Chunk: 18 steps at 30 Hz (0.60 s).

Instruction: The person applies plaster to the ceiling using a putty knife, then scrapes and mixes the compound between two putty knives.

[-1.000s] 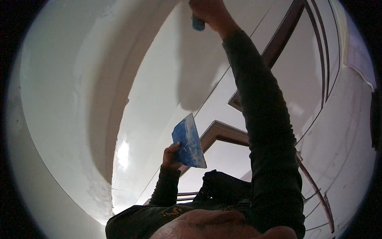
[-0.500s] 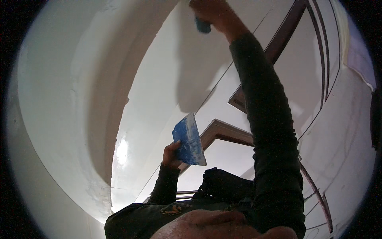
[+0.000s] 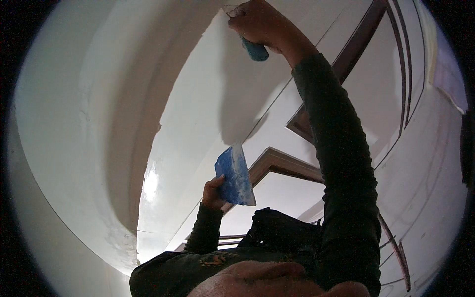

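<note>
The left hand (image 3: pixel 213 194) held a flat blue plate (image 3: pixel 233 174) by one side. The thumb lay on its front and the fingers went behind it. The plate was tipped a bit, in the middle of the view, low down, and white smears ran along its right side.

The right hand (image 3: pixel 261 24) was up high near the top. It was closed around a small tool (image 3: pixel 255 50) with a blue-green handle, which poked out under the hand. A bit of a thin, see-through-looking part showed past the fingers, near the rough edge of a darker band (image 3: pixel 143 104). I could not tell if it touched there.

A soft gray shadow (image 3: pixel 242 104) lay on the smooth white surface (image 3: pixel 190 116). Brown frames (image 3: pixel 271 159) stood behind the plate and behind the right sleeve (image 3: pixel 344 138).

The dark shirt (image 3: pixel 178 267) had a small orange-brown mark (image 3: pixel 217 260) on it. It was too dim to tell if it was letters or a picture.
</note>
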### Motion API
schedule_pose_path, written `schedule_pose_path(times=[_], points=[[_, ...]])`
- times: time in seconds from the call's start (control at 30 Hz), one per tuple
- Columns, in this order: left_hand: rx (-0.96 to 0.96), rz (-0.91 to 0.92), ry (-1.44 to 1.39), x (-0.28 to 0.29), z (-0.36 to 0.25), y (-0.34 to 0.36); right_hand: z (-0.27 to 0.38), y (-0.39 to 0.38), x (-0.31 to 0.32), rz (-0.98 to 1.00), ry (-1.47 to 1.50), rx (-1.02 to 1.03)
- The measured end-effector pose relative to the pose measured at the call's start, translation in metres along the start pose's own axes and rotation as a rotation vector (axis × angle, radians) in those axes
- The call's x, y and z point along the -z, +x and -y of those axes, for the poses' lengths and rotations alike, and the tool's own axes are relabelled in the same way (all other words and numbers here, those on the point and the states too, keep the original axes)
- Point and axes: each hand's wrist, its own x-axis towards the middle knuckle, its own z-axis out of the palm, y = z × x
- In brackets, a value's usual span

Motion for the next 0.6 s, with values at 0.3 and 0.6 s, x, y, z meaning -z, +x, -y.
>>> schedule_pose_path(times=[0.3, 0.6], points=[[0.033, -0.022, 0.04, -0.002, 0.008, 0.01, -0.1, 0.034, 0.022, 0.102, 1.109, 0.492], [0.049, -0.054, -0.002, 0.04, 0.019, 0.015, -0.085, 0.011, -0.015, -0.252, 0.865, 0.115]])
